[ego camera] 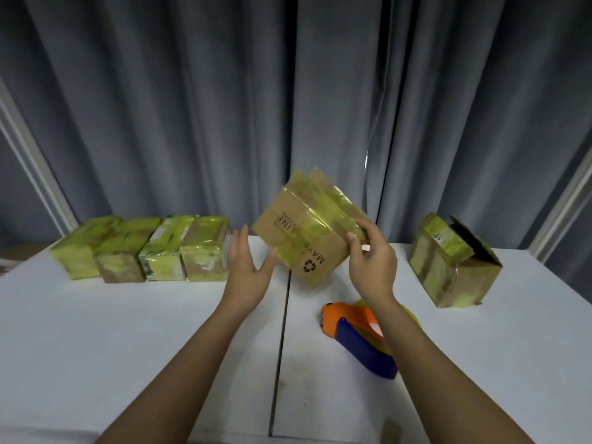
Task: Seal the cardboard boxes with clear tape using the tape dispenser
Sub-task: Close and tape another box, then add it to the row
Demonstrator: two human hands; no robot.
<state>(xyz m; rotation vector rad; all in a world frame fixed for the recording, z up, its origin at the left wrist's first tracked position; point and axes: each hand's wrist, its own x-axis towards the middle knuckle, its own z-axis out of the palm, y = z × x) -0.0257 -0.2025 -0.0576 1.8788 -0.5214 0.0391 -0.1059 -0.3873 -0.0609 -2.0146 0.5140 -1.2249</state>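
One tilted "MAY…LINE"-printed box [307, 232]

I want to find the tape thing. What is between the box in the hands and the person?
In the head view, the orange and blue tape dispenser lies on the white table, nearer the person than the held box, partly under the right arm.

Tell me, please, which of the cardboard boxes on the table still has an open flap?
The lone box at the far right: its flap stands up, while the four boxes in the left row are closed and taped.
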